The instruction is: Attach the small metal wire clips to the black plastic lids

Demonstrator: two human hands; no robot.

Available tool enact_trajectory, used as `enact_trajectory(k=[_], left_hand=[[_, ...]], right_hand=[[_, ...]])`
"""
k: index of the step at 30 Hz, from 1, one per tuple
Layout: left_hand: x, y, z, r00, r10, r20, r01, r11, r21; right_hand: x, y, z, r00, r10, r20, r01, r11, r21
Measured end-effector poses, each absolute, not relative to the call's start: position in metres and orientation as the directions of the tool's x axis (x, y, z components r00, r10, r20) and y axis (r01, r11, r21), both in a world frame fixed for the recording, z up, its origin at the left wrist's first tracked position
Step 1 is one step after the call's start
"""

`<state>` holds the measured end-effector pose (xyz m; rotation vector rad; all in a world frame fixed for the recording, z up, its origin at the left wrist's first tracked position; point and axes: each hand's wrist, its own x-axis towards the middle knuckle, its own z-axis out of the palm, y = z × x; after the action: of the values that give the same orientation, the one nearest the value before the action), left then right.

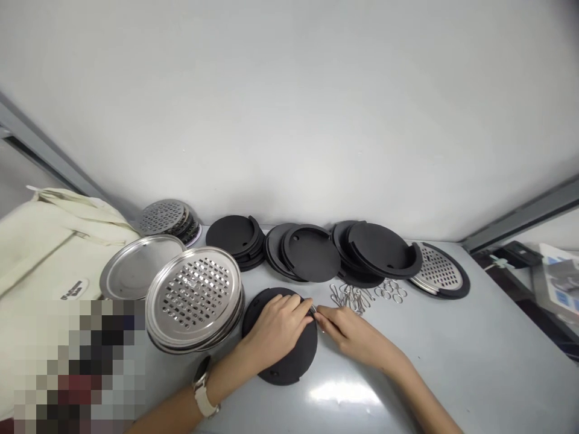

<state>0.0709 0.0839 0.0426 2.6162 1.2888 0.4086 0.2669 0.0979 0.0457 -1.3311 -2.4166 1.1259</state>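
Observation:
A black round disc [294,364] with small holes and a stepped edge lies on the grey table in front of me. My left hand [280,325] rests across it, its fingers closed at the disc's upper right edge. Just right of there, my right hand [346,331] pinches a small shiny metal piece [313,310] against that edge. Fingers hide most of this piece, so I cannot tell if it is a ring or a clip. Beyond my right hand lie a pile of metal clips [350,296] and several split rings [397,292].
Left of the disc stands a stack of round metal graters [194,301], with a plain metal plate [142,265] behind. Black disc stacks [233,235] line the wall. A grater in a black holder [436,268] lies at right. A cream bag [54,253] sits at far left.

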Motion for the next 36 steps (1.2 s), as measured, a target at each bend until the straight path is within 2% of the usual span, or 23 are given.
enact_trajectory(k=[9,17,22,36], left_hand=[[0.0721,0.0829,0.0376,0.532,0.831,0.161,0.763,-0.553,0.334],[0.0729,0.0829,0.0401,0.551,0.817,0.167,0.761,-0.575,0.302],[0.0723,0.0834,0.0414,0.579,0.798,0.165,0.751,-0.602,0.271],[0.0725,0.0828,0.0444,0.572,0.806,0.153,0.745,-0.589,0.313]], right_hand=[[0.2644,0.0988,0.0419,-0.576,0.799,-0.172,0.657,0.327,-0.679],[0.2655,0.0981,0.0397,-0.561,0.811,-0.167,0.687,0.343,-0.641],[0.2653,0.0974,0.0424,-0.566,0.806,-0.172,0.676,0.336,-0.656],[0.2637,0.0990,0.0474,-0.568,0.803,-0.181,0.653,0.306,-0.693]])
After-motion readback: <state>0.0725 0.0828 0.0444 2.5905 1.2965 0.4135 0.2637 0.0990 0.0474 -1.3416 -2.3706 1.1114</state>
